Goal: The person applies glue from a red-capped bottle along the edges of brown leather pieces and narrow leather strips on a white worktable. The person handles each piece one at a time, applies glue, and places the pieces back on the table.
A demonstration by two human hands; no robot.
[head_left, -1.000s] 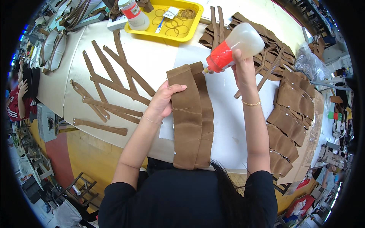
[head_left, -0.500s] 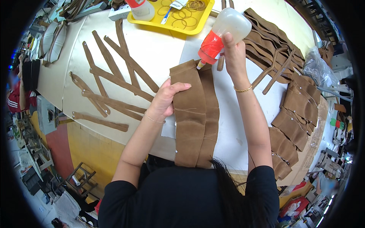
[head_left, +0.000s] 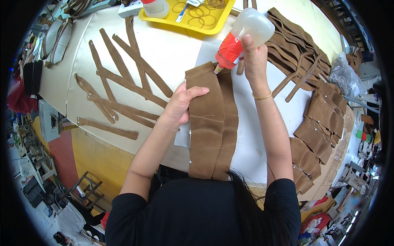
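My left hand (head_left: pixel 180 102) is closed on the left edge of a brown fabric panel (head_left: pixel 206 102), thumb flat on top and the other fingers hidden beneath. A seam runs down the panel, and loose threads lie across it. Tilted nose-down in my right hand (head_left: pixel 255 57) is a translucent squeeze bottle (head_left: pixel 252 28) with red wrapping round its neck. Its nozzle tip is at the panel's far edge, beside the fold; whether anything comes out of it cannot be seen.
Several brown strips (head_left: pixel 127 84) lie spread at the left. A yellow tray (head_left: pixel 197 28) with rubber bands stands at the back, a second bottle (head_left: pixel 156 8) in it. Stacked brown pieces (head_left: pixel 295 49) lie at the back right, more sewn brown panels (head_left: pixel 316 131) at the right.
Both hands, the bottle and the panel hold almost the same pose. The whole view has shifted very slightly; the nozzle stays at the panel's far edge.
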